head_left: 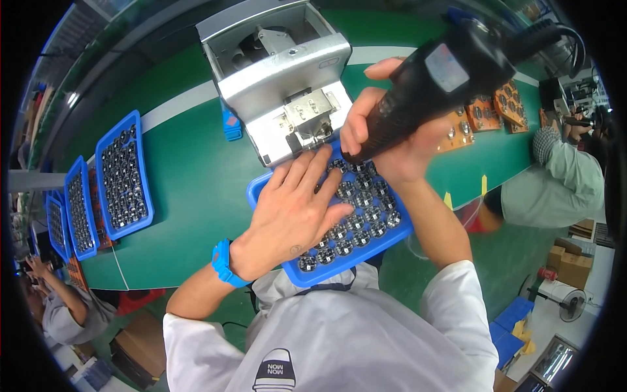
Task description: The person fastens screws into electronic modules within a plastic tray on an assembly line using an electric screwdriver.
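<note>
Right hand [405, 150] wrapped round black corded electric screwdriver [418, 95], above blue tray [353, 261] of round parts [344, 247]; left hand [294, 202], fingers spread, over tray. Screwdriver probably rigid, weighty; best held round thick barrel.

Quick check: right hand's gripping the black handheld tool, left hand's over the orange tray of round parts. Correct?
Not quite: the tray is blue, not orange, as the head view shows. The right hand grips the black handheld tool, and the left hand is over the tray's round parts.
</note>
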